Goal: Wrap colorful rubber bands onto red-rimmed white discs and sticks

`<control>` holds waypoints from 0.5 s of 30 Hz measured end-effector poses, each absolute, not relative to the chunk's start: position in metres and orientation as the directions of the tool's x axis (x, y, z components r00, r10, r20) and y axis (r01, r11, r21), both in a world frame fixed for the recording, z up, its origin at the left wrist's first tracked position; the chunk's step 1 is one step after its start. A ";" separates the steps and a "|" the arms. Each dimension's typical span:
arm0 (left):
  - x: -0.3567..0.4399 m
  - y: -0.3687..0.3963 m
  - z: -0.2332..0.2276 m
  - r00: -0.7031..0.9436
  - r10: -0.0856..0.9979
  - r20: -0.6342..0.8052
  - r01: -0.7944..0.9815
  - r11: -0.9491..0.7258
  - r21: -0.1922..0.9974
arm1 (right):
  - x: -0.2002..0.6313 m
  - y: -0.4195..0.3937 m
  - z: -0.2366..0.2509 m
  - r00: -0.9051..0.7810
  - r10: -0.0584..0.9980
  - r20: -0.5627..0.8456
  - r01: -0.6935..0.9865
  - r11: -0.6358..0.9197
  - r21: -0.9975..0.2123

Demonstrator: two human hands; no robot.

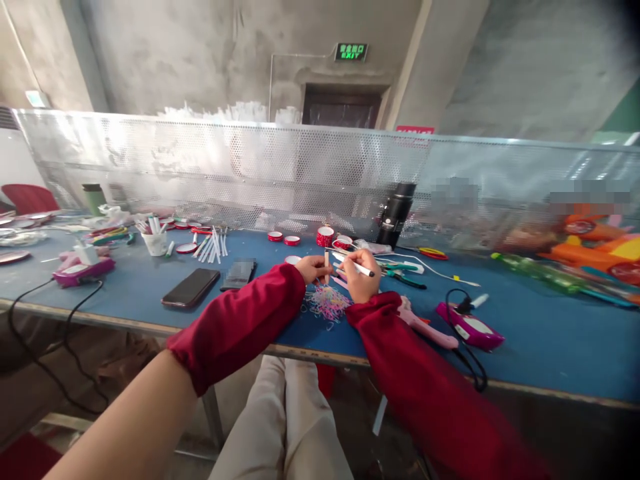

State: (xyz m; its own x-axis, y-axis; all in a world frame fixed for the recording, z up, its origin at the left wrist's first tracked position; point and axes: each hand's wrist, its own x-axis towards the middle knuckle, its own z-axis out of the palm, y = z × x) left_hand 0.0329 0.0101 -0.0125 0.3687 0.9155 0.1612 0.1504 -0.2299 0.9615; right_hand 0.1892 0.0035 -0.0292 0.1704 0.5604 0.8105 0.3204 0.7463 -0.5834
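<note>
A thin pale stick (327, 265) is pinched upright by the closed left hand (313, 268), while a white marker (353, 265) is gripped in the closed right hand (361, 277) above loose coloured bands (327, 303).

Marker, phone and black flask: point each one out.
marker (354, 265), head view, middle of its white barrel.
phone (191, 287), head view, centre of its dark screen.
black flask (395, 215), head view, middle of its body.

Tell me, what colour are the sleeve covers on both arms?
Dark red sleeve covers, seen clearly in the head view.
</note>
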 end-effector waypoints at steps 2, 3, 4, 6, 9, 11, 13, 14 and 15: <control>0.032 -0.003 -0.005 0.351 0.918 0.183 0.133 -0.242 0.961 | 0.189 0.004 -0.029 0.188 0.565 0.803 0.301 0.745 -0.595; 0.031 -0.010 0.000 0.344 0.918 0.196 0.122 -0.251 0.960 | 0.189 0.004 -0.028 0.193 0.569 0.799 0.291 0.745 -0.601; 0.030 -0.017 0.004 0.335 0.919 0.210 0.111 -0.259 0.959 | 0.189 0.004 -0.028 0.194 0.573 0.796 0.286 0.743 -0.605; 0.028 -0.030 0.013 0.329 0.918 0.223 0.101 -0.269 0.958 | 0.188 0.005 -0.028 0.190 0.581 0.791 0.286 0.738 -0.611; 0.024 -0.046 0.023 0.338 0.907 0.253 0.090 -0.299 0.950 | 0.188 0.006 -0.030 0.210 0.599 0.772 0.295 0.714 -0.634; 0.020 -0.054 0.027 0.339 0.896 0.286 0.080 -0.331 0.940 | 0.188 0.008 -0.032 0.221 0.608 0.762 0.298 0.702 -0.647; 0.016 -0.062 0.029 0.332 0.887 0.320 0.073 -0.363 0.929 | 0.189 0.011 -0.034 0.214 0.619 0.755 0.293 0.697 -0.655; 0.015 -0.065 0.030 0.330 0.882 0.337 0.068 -0.378 0.923 | 0.190 0.012 -0.035 0.206 0.624 0.754 0.292 0.696 -0.656; 0.014 -0.069 0.030 0.330 0.875 0.353 0.060 -0.393 0.918 | 0.191 0.014 -0.036 0.196 0.625 0.756 0.295 0.698 -0.653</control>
State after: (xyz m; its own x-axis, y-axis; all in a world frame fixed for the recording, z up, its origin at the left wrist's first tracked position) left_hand 0.0138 -0.0693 0.0302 0.3304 0.8753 0.3532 0.0597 -0.3928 0.9177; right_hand 0.1905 0.0139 -0.0365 0.1957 0.6250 0.7557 0.2946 0.6975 -0.6532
